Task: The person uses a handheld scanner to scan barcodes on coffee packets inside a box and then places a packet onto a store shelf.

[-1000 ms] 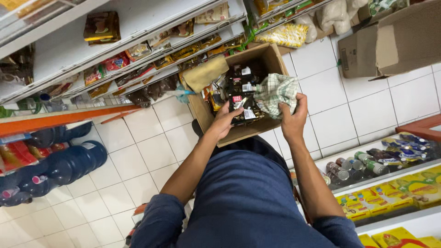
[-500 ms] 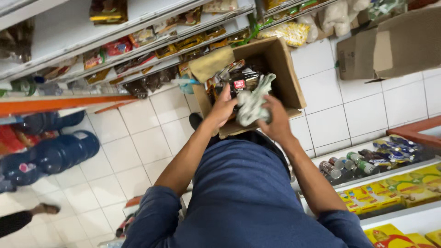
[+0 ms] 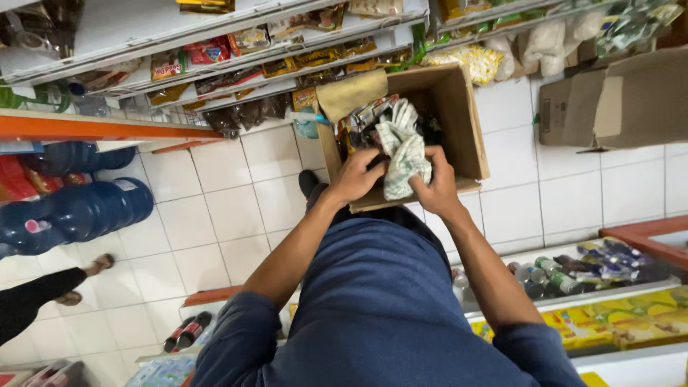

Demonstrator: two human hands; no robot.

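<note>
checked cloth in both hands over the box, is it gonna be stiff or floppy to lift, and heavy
Probably floppy: the checked cloth bunches and folds between the left hand and the right hand, its lower end hanging limp. Likely light for its size, since it looks like thin fabric. It seems unlikely to slip or break, though a loose end could catch on the packets in the cardboard box.

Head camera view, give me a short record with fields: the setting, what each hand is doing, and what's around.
Setting: shop aisle, white tiled floor, stocked shelves on both sides
Left hand: grips the checked cloth over the open cardboard box
Right hand: holds the same cloth from the other side
Box contents: small packets, partly hidden by the cloth
Nearby: blue water jugs on the floor, a second cardboard box, another person's foot
</note>
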